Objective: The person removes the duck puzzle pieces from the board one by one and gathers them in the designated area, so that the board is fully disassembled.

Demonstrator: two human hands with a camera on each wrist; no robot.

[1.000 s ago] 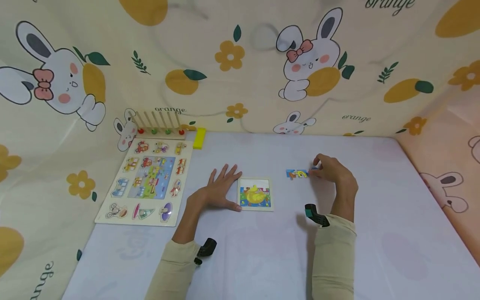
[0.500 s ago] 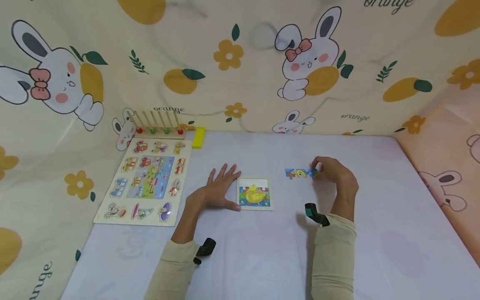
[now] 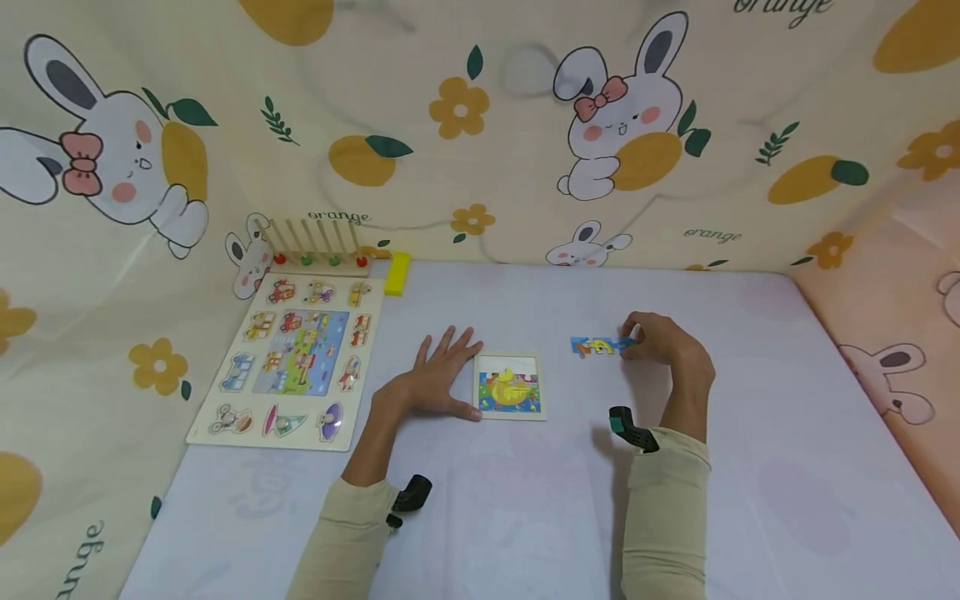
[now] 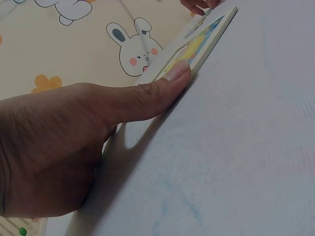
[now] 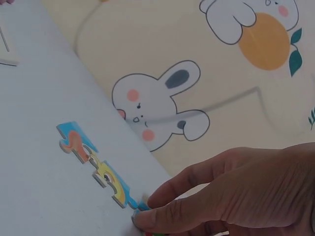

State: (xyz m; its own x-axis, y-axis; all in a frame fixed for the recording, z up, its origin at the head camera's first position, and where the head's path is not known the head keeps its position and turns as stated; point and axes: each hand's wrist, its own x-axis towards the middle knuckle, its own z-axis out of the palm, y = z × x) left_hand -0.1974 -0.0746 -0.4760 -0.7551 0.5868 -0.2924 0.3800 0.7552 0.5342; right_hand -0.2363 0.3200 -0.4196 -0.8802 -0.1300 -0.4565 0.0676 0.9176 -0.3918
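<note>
A small square jigsaw tray [image 3: 543, 392] lies on the white tabletop, with a yellow duck picture filling its lower part and a bare white strip along its top. My left hand [image 3: 435, 379] rests beside it with fingers spread. Its thumb [image 4: 170, 83] touches the tray's edge in the left wrist view. To the right, a short row of joined jigsaw pieces [image 3: 594, 345] shows a duck's face with an orange beak on blue. At the row's right end, my right hand [image 3: 663, 340] pinches a blue jigsaw piece [image 5: 141, 205] between thumb and fingers, which partly hide it.
A large wooden picture puzzle board [image 3: 288, 367] lies at the left. Behind it stands a peg rack [image 3: 322, 265] with red and green beads, beside a yellow block [image 3: 397, 275]. A patterned cloth wall [image 3: 420, 225] borders the table at the back.
My right hand's blue piece has come slightly left and now lines up against the row of joined pieces. The left hand and tray hold their places.
</note>
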